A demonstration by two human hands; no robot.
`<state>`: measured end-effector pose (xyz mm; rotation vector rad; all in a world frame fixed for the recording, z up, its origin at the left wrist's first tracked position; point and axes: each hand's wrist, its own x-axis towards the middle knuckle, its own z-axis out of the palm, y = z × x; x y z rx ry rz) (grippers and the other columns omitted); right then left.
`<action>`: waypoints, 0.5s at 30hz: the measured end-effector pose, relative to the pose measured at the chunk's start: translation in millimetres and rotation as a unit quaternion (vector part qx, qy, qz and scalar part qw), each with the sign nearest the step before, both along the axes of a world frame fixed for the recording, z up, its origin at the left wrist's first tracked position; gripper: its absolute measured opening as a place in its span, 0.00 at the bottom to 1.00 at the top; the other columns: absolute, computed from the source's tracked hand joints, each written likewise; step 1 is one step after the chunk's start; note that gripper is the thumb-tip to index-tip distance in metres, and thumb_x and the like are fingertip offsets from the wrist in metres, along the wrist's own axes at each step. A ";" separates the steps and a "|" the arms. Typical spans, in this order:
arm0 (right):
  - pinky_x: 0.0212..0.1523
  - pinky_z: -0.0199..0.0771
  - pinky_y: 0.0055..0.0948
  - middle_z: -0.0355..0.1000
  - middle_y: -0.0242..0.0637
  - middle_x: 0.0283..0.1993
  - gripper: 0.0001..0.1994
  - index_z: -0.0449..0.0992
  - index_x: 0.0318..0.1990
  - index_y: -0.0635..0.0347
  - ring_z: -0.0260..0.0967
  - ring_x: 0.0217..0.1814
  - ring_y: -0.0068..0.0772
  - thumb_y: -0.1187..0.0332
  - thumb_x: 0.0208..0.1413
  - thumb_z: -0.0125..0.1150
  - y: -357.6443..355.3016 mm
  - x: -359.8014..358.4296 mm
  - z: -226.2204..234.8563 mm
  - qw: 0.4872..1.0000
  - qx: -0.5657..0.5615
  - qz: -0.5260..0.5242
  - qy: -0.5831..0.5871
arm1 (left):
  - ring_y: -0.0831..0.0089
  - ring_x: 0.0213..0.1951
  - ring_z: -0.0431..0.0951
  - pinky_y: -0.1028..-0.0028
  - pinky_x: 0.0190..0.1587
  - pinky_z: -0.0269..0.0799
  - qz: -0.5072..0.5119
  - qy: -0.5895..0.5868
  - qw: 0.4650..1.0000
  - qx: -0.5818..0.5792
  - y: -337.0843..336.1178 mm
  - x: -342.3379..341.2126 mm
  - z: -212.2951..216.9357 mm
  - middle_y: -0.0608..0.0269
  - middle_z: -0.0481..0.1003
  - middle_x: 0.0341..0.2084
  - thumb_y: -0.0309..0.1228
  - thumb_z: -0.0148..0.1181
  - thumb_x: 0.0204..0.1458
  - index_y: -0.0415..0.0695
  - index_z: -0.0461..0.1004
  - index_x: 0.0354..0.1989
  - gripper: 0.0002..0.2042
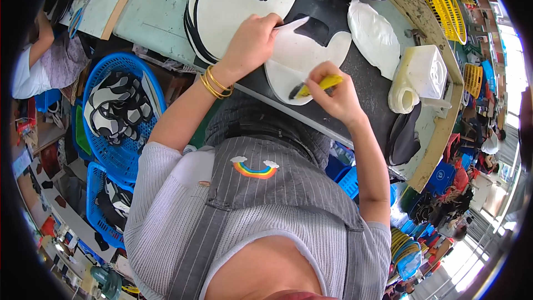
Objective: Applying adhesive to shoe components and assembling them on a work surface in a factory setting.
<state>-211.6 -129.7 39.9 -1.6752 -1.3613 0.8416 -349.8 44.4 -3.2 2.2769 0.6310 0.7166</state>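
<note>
Left hand (252, 41) flat on white piece (302, 58), right hand (333, 97) clenching yellow brush (316, 86); stroke evenly, hold piece still.

- Bright, even daylight; strongest at the lower right, where the view washes out white.
- Soft, short shadows on the worktop (166, 16).
- Heavy fisheye bending, black corners.
- Centre sharp; rim slightly smeared.

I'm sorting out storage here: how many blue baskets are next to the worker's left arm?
2. One round blue basket sits beside the left forearm, filled with black-and-white pieces; a second blue basket lies below it. More blue crates under the table are partly hidden.
</note>
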 end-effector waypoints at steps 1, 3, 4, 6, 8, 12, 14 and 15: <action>0.31 0.67 0.24 0.68 0.34 0.25 0.07 0.68 0.28 0.63 0.67 0.29 0.23 0.73 0.48 0.60 -12.0 3.3 -2.1 1.000 0.004 0.005 -0.001 | 0.54 0.35 0.72 0.63 0.39 0.68 0.005 -0.001 1.000 0.004 -9.3 -3.0 4.6 0.53 0.74 0.32 0.22 0.55 0.47 0.39 0.71 0.36 0.07; 0.32 0.67 0.23 0.68 0.35 0.27 0.04 0.68 0.29 0.62 0.67 0.30 0.24 0.75 0.49 0.58 -29.3 30.3 -7.8 0.996 -0.022 -0.080 -0.022 | 0.53 0.33 0.74 0.64 0.35 0.70 0.024 -0.140 0.988 -0.055 -18.9 -3.5 12.4 0.51 0.74 0.28 0.23 0.52 0.52 0.40 0.70 0.37 0.05; 0.33 0.67 0.24 0.68 0.35 0.28 0.04 0.67 0.29 0.62 0.66 0.30 0.25 0.77 0.50 0.56 -27.7 34.3 0.1 0.993 0.019 -0.115 0.022 | 0.56 0.31 0.76 0.67 0.34 0.71 0.026 -0.200 0.976 -0.076 -17.7 -3.3 12.5 0.52 0.73 0.26 0.26 0.51 0.55 0.41 0.69 0.38 0.05; 0.33 0.66 0.23 0.67 0.35 0.28 0.03 0.66 0.29 0.62 0.66 0.31 0.24 0.78 0.51 0.54 -23.5 38.6 25.8 0.980 0.095 -0.160 0.075 | 0.61 0.30 0.76 0.69 0.33 0.71 0.104 -0.188 0.973 -0.085 5.9 -24.1 36.3 0.54 0.73 0.26 0.28 0.52 0.55 0.41 0.69 0.39 0.06; 0.34 0.66 0.23 0.66 0.35 0.28 0.03 0.66 0.30 0.62 0.66 0.31 0.23 0.79 0.51 0.53 -21.8 44.9 41.9 0.971 0.140 -0.176 0.076 | 0.69 0.29 0.76 0.73 0.32 0.70 0.216 -0.178 0.956 -0.086 43.0 -53.3 51.9 0.57 0.74 0.27 0.30 0.53 0.54 0.40 0.69 0.39 0.08; 0.33 0.65 0.20 0.66 0.34 0.27 0.03 0.65 0.29 0.62 0.65 0.30 0.21 0.78 0.52 0.53 -14.3 52.2 41.4 0.969 0.118 -0.196 0.095 | 0.73 0.30 0.74 0.74 0.36 0.70 0.312 -0.193 0.930 -0.001 179.1 -145.5 34.9 0.59 0.76 0.31 0.31 0.54 0.54 0.37 0.70 0.40 0.10; 0.28 0.63 0.19 0.66 0.31 0.23 0.04 0.67 0.28 0.61 0.64 0.26 0.19 0.75 0.51 0.55 -7.6 57.0 34.3 0.976 0.046 -0.205 0.050 | 0.69 0.33 0.75 0.73 0.40 0.70 0.320 -0.071 0.942 -0.069 206.2 -173.5 20.5 0.54 0.75 0.35 0.36 0.58 0.52 0.34 0.64 0.49 0.21; 0.28 0.63 0.19 0.66 0.31 0.23 0.04 0.67 0.28 0.61 0.64 0.26 0.19 0.75 0.51 0.55 3.2 53.7 33.9 0.975 0.053 -0.210 0.054 | 0.67 0.35 0.75 0.71 0.41 0.70 0.305 -0.084 0.946 -0.067 202.9 -174.8 13.1 0.51 0.73 0.38 0.39 0.60 0.50 0.33 0.61 0.53 0.27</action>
